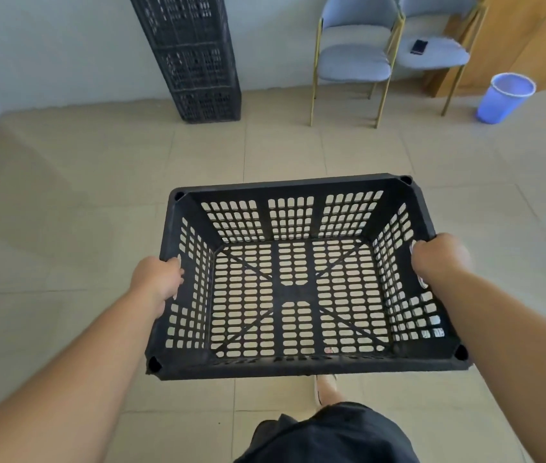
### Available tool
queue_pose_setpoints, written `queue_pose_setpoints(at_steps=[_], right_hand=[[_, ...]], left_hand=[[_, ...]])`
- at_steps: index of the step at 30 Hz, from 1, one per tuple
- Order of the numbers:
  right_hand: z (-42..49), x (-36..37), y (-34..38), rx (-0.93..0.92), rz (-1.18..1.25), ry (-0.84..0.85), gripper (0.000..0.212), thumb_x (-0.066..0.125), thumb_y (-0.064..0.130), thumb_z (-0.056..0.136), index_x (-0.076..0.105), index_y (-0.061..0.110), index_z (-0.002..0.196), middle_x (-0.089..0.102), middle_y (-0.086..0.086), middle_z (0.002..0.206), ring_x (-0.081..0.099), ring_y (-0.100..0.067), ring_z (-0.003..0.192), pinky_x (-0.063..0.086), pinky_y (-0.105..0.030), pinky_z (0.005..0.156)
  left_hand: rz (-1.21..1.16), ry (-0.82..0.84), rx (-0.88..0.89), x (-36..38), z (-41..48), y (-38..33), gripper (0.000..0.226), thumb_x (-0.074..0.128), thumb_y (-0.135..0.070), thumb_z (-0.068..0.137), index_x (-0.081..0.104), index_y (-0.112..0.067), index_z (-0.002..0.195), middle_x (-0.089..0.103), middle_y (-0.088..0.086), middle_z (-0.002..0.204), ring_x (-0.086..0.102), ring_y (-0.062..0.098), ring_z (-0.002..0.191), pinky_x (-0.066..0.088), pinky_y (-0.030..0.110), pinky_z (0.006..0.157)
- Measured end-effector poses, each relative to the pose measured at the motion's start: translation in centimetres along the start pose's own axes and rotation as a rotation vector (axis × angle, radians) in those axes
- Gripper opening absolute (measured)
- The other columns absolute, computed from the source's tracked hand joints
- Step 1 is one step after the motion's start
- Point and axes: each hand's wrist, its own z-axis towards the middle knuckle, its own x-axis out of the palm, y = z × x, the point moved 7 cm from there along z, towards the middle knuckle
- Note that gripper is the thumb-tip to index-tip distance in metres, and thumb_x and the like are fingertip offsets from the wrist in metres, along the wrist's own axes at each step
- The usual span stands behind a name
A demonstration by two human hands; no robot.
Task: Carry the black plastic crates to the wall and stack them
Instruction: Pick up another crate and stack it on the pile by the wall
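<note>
Rectangular black slotted plastic crate (pixel 298 279), a hand (pixel 156 279) each side.

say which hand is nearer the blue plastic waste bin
Right. The right hand grips the black plastic crate on the side facing the blue plastic waste bin; the left hand grips the opposite side, farther.

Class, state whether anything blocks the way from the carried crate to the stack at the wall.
Nothing visible does: bare floor tiles lie between the crate and the stack; the chairs and blue bin stand off to the right.
</note>
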Motion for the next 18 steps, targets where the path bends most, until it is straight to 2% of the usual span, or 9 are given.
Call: queue_pose_setpoints(at_steps=[2,6,9,11,15,18], right_hand=[[2.6,0.5,3.0,-0.024,0.001,0.032,0.032,0.049,0.023,0.095,0.059,0.000,0.115,0.061,-0.017,0.091,0.050,-0.026,0.061,0.036,-0.027,0.052],[7.6,1.0,10.7,-0.094,-0.014,0.092,0.033,0.049,0.023,0.095,0.059,0.000,0.116,0.056,-0.013,0.082,0.050,-0.024,0.061,0.034,-0.025,0.049],[10.6,1.6,17.5,-0.183,-0.043,0.113,0.032,0.048,0.021,0.092,0.060,-0.002,0.111,0.063,-0.021,0.093,0.060,-0.038,0.077,0.049,-0.035,0.065],[12.0,2.5,21.8,-0.225,-0.055,0.134,0.030,0.049,0.019,0.090,0.060,-0.001,0.109,0.063,-0.021,0.094,0.060,-0.040,0.081,0.051,-0.039,0.070],[15.0,5.5,30.4,-0.273,-0.098,0.161,0.031,0.048,0.021,0.091,0.059,-0.001,0.110,0.063,-0.021,0.095,0.059,-0.038,0.078,0.047,-0.036,0.067],[16.8,8.2,36.9,-0.296,-0.112,0.163,0.032,0.047,0.024,0.092,0.059,0.000,0.111,0.064,-0.021,0.095,0.060,-0.036,0.076,0.048,-0.035,0.063]], left_hand=[[0.004,-0.018,-0.031,-0.1,1.4,-1.7,0.032,0.049,-0.024,0.105,0.068,0.002,0.105,0.070,0.009,0.090,0.061,0.020,0.076,0.042,0.036,0.072],[-0.018,-0.055,-0.062,-1.0,4.5,-5.1,0.031,0.048,-0.024,0.105,0.068,-0.002,0.096,0.072,0.013,0.092,0.064,0.024,0.078,0.042,0.033,0.063],[-0.089,-0.078,-0.087,-2.0,7.2,-7.1,0.029,0.047,-0.021,0.105,0.066,0.000,0.095,0.070,0.013,0.090,0.062,0.021,0.073,0.041,0.033,0.058],[-0.130,-0.092,-0.105,-3.1,9.2,-8.0,0.028,0.047,-0.019,0.105,0.065,0.000,0.099,0.068,0.013,0.089,0.061,0.020,0.073,0.041,0.032,0.060],[-0.205,-0.121,-0.134,-5.4,15.3,-10.0,0.027,0.047,-0.019,0.105,0.065,0.001,0.100,0.065,0.009,0.083,0.060,0.020,0.074,0.045,0.035,0.070],[-0.222,-0.124,-0.143,-6.9,21.1,-11.5,0.026,0.048,-0.018,0.105,0.064,0.001,0.097,0.064,0.009,0.079,0.057,0.019,0.069,0.045,0.033,0.067]])
